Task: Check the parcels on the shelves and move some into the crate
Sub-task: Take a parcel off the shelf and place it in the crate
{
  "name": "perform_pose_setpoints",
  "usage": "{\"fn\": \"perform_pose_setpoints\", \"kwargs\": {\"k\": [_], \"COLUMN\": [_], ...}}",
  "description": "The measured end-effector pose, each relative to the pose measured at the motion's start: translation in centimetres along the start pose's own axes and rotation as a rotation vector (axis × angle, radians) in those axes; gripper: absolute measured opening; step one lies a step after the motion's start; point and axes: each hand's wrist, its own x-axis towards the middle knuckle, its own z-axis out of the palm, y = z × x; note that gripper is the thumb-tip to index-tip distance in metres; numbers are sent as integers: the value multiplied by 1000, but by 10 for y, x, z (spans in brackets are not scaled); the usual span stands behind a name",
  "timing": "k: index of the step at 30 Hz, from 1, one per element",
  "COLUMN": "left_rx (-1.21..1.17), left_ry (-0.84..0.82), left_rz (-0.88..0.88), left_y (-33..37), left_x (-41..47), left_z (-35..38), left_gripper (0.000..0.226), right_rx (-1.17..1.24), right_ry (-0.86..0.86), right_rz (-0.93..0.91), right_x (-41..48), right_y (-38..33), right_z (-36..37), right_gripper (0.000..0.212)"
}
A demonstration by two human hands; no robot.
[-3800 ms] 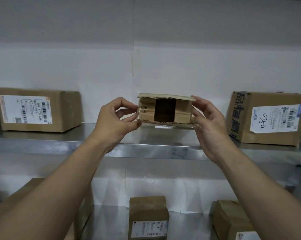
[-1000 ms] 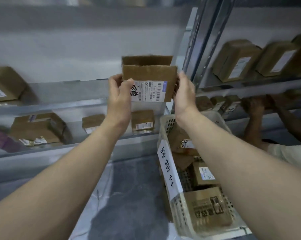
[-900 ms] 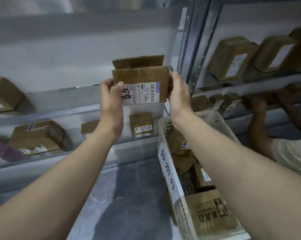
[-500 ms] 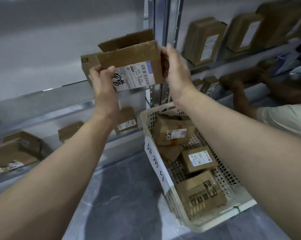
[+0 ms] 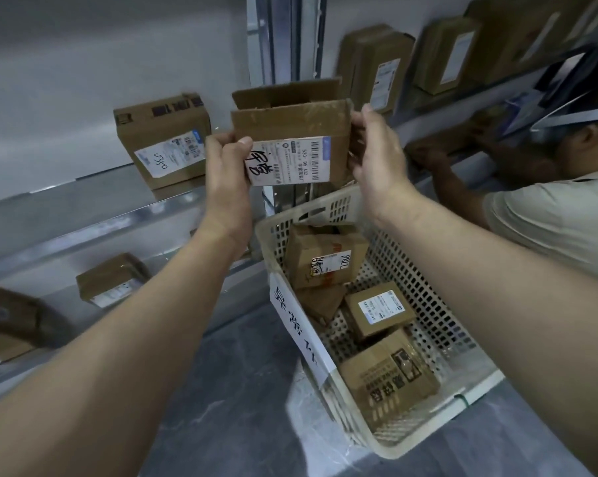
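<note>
Shelving (image 5: 101,228) behind held parcel (image 5: 290,129); crate (image 5: 424,280) below.

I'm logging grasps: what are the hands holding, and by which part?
One open-topped cardboard parcel: the left hand pinches its left edge, thumb on the label; the right hand grips its right edge.

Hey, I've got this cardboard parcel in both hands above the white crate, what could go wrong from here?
The parcel has its top flap open, so tipping it could spill any contents, which are hidden. The left hand and right hand grip only its sides, so it might slip. Dropped, it may land on the tilted parcel at the far end of the crate.
</note>
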Motion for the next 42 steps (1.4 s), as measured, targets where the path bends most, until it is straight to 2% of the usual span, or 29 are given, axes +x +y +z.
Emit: {"fn": "perform_pose_setpoints", "kwargs": {"k": [4, 12, 13, 16, 17, 19, 21, 29, 32, 35, 38, 39, 41, 42], "left_rx": [26, 70, 67, 101, 115, 131, 128, 185, 151, 189, 251, 290, 367, 392], "left_ry": [-41, -120, -139, -183, -186, -189, -192, -174, -143, -188, -155, -156, -161, -144], "left_rz": [-43, -146, -154, -192, -203, -220, -227, -332, -419, -511, -593, -592, -610, -652], "left_y": [-9, -46, -53, -70, -76, -93, -113, -205, -236, -264, -290, -300, -319, -325], "left_x": [-2, -10, -11, -15, -16, -18, -19, -27, -37, -43, -40, -36, -31, -28], "left_z": [12, 35, 37, 45, 45, 49, 53, 54, 54, 56, 53, 51, 47, 47], "left_gripper": [9, 7, 11, 45, 47, 37, 33, 47, 51, 58, 60, 61, 64, 65], "right_rx": [8, 21, 19, 9, 11, 15, 22, -35, -32, -31, -49, -72, -107, -124], "right_ry": [49, 128, 140, 176, 192, 218, 235, 283, 295, 292, 301, 296, 280, 262], "right_rz": [14, 49, 57, 61, 59, 64, 58, 88, 121, 172, 225, 258, 326, 352], "right_x": [2, -4, -4, -6, -6, -7, -6, -5, -6, -4, -6, -7, -7, -8], "right_y": [13, 44, 49, 65, 69, 80, 97, 194, 234, 274, 301, 309, 334, 345], "right_z": [-13, -53, -59, -75, -78, -85, -94, -120, -131, -138, -138, -136, -137, -139], "right_gripper": [40, 38, 37, 36, 37, 36, 34, 25, 24, 30, 29, 35, 69, 77]}}
